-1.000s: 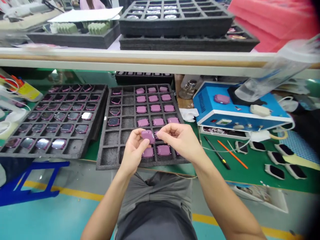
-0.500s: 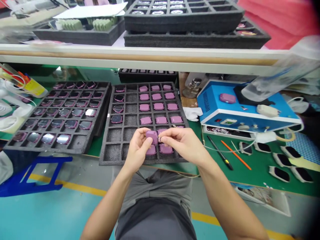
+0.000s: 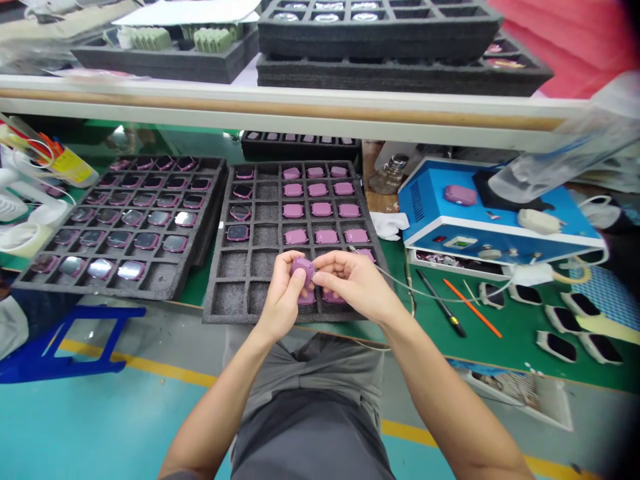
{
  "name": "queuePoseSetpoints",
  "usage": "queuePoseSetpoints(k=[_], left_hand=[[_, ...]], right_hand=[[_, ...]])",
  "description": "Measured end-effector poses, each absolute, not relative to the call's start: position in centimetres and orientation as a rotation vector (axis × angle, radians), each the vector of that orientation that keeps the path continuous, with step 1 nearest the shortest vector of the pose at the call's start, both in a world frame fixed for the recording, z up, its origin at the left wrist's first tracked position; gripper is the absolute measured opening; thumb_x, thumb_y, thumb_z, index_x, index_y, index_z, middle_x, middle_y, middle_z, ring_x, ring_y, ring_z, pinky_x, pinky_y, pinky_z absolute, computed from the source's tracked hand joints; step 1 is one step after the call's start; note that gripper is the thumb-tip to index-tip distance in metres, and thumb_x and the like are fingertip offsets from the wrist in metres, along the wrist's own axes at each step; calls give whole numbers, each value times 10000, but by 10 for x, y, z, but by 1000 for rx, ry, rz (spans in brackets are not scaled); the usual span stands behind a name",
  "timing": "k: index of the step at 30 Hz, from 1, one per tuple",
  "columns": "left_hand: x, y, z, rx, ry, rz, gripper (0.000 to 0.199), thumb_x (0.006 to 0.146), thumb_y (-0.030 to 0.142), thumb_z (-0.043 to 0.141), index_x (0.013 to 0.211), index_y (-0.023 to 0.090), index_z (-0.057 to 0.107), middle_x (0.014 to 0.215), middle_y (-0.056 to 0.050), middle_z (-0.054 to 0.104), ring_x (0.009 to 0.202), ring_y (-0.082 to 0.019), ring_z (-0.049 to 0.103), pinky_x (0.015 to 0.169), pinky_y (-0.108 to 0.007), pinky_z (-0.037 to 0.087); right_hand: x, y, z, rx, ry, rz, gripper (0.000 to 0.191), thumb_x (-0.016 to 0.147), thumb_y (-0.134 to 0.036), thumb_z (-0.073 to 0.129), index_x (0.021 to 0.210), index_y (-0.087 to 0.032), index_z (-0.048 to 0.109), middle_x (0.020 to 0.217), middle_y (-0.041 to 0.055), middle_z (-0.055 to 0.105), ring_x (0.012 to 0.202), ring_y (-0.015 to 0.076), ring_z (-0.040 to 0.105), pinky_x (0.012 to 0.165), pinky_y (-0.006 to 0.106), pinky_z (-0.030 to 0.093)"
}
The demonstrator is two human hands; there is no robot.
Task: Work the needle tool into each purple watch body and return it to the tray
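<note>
A small purple watch case (image 3: 302, 268) is pinched between the thumb and fingers of my left hand (image 3: 284, 293). My right hand (image 3: 353, 283) is closed at the case's right edge, its fingertips touching or nearly touching it; anything between them is too small to make out. Both hands are above the front part of a black foam tray (image 3: 220, 312). Purple cases (image 3: 327, 237) fill several compartments in its right columns, and a few dark-screened watches (image 3: 237, 233) lie in its left column.
Another foam tray (image 3: 163, 288) with dark-screened watches is at the left. On the right are a blue machine (image 3: 430, 193), a black pen-like tool (image 3: 440, 303), an orange stick (image 3: 473, 308) and several pale-framed watches (image 3: 557, 346). A shelf edge (image 3: 300, 113) crosses behind.
The purple case has turned and tilted in my left hand. My right hand has shifted slightly left, closer to the case. The whole view has moved a little.
</note>
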State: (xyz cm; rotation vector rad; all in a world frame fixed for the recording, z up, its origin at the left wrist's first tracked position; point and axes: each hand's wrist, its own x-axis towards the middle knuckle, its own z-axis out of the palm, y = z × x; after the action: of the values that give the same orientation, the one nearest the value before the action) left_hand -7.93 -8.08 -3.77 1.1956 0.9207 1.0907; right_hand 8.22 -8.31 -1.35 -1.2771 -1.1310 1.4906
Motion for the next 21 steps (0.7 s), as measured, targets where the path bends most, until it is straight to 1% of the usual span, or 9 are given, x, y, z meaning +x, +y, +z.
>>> queuePoseSetpoints(k=[5, 9, 11, 13, 15, 17, 19, 20, 21], left_hand=[[-78, -83, -46, 1250, 994, 1138, 324, 1009, 507, 552, 1171, 235, 483, 816, 38, 497, 651, -130, 481, 639, -273, 432], [-82, -80, -48, 1104, 972, 1163, 337, 970, 476, 634, 1156, 226, 506, 761, 59, 470, 605, -114, 432, 589, -252, 371], [-83, -77, -46, 993, 922, 1140, 351, 942, 470, 666, 1135, 222, 511, 735, 66, 453, 579, -106, 413, 562, -242, 336], [-84, -74, -41, 946, 887, 1103, 347, 932, 471, 658, 1113, 216, 510, 740, 62, 459, 569, -100, 422, 557, -237, 326], [-84, -72, -35, 915, 870, 1084, 344, 923, 466, 654, 1101, 209, 512, 781, 47, 487, 574, -92, 450, 563, -233, 333], [-83, -71, -31, 854, 853, 1087, 366, 891, 455, 697, 1085, 202, 517, 816, 40, 504, 574, -77, 459, 560, -223, 330], [-82, -71, -28, 804, 838, 1097, 414, 835, 420, 777, 1065, 197, 515, 814, 50, 504, 564, -58, 445, 547, -206, 317], [-81, -71, -28, 794, 834, 1108, 438, 806, 392, 814, 1059, 196, 515, 796, 60, 495, 556, -51, 430, 538, -197, 308], [-80, -71, -28, 797, 836, 1119, 455, 785, 365, 838, 1056, 196, 514, 768, 74, 481, 544, -46, 413, 527, -189, 298]], right_hand=[[68, -78, -22, -1263, -1125, 1456, 295, 706, -352, 785, 901, -178, 646, 618, -29, 687, 479, 91, 566, 423, 189, 430], [57, -72, -23, -1271, -1154, 1457, 277, 720, -330, 752, 917, -198, 608, 607, -37, 693, 442, 103, 571, 368, 178, 434], [55, -71, -21, -1283, -1176, 1457, 291, 725, -328, 761, 944, -197, 620, 592, -36, 697, 441, 112, 583, 361, 176, 443], [60, -78, -18, -1289, -1129, 1393, 318, 722, -338, 792, 970, -185, 665, 582, -26, 700, 440, 130, 604, 353, 192, 458], [76, -95, -18, -1299, -1003, 1250, 319, 731, -361, 823, 967, -172, 718, 597, -4, 711, 438, 140, 621, 355, 210, 471], [102, -122, -24, -1325, -850, 1052, 256, 809, -411, 781, 911, -183, 723, 624, 3, 709, 431, 107, 597, 366, 192, 452], [133, -152, -37, -1317, -655, 747, 212, 873, -445, 711, 853, -240, 664, 545, -68, 585, 399, 62, 503, 363, 161, 387], [148, -165, -45, -1285, -460, 501, 184, 836, -396, 765, 810, -248, 657, 521, -71, 539, 390, 64, 475, 350, 176, 365], [160, -177, -52, -1252, -324, 417, 179, 795, -345, 811, 789, -267, 650, 531, -65, 525, 404, 72, 484, 347, 194, 372]])
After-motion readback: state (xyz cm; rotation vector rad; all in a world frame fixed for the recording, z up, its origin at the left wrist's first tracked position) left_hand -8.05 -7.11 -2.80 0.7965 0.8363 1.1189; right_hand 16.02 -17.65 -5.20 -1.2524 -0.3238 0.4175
